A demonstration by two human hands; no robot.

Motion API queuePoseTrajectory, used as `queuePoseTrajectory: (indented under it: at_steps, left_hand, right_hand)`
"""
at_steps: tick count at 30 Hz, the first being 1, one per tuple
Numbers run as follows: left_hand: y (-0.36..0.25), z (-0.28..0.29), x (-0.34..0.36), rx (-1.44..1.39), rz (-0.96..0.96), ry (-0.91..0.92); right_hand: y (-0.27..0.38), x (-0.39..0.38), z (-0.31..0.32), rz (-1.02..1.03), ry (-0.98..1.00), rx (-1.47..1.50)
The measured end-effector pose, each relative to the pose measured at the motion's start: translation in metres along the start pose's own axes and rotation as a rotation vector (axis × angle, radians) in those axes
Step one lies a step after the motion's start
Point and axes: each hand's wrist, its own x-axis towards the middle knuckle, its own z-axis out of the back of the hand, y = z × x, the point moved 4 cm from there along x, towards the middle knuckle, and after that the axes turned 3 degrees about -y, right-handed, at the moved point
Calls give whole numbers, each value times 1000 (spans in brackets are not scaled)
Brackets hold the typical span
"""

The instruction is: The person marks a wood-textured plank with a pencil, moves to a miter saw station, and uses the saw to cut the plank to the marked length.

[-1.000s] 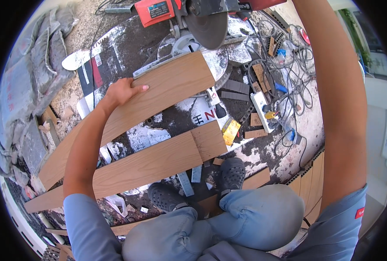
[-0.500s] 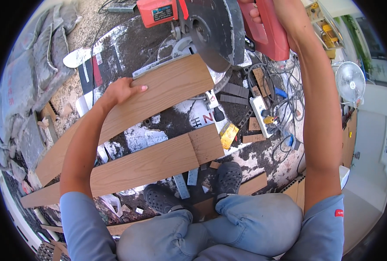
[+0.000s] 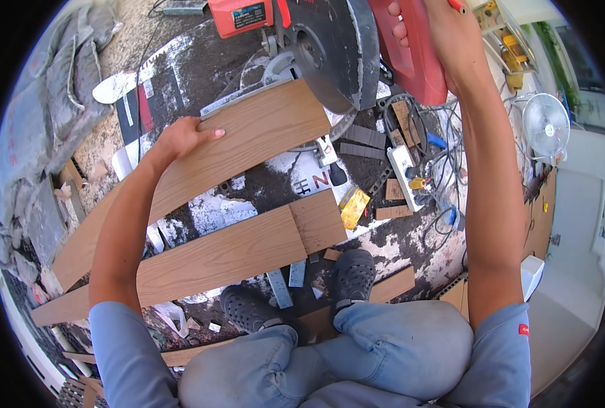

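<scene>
My left hand (image 3: pixel 181 138) presses a long wood-grain floor plank (image 3: pixel 248 129), thumb on top and fingers at its far edge. The plank's right end lies at a cut-off saw (image 3: pixel 350 51), beside the dark disc blade. I cannot tell whether the blade touches the wood. My right hand (image 3: pixel 448 41) is wrapped round the saw's red handle (image 3: pixel 414 61); part of this hand is cut off by the upper edge. A thin orange-red stick (image 3: pixel 457 5) shows by this hand. A second plank (image 3: pixel 227 248) lies nearer me, a short piece (image 3: pixel 319 221) against its right end.
A white power strip (image 3: pixel 404 177) with plugs and tangled cables lies right of the saw, among several wood offcuts (image 3: pixel 394 212). A yellow box (image 3: pixel 354 208) sits near the short piece. A fan (image 3: pixel 546 126) stands far right; grey sacks (image 3: pixel 34 143) line the left.
The saw handle and blade guard have come slightly lower and nearer, with my right hand still on the handle. My left hand stays on the plank. The whole view has shifted a little.
</scene>
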Motion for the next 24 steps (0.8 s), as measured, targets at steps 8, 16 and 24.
queuePoseTrajectory:
  at_steps: [8, 16, 24]
  left_hand:
    - [0, -2, -3, -3, 17, 26]
    - [-2, -3, -3, -9, 9, 18]
    - [3, -4, -1, 7, 7, 0]
  right_hand:
    - [-3, -19, -1, -11, -55, -73]
    - [-15, -25, 1, 14, -70, -60]
    - [-25, -35, 3, 42, -79, 28]
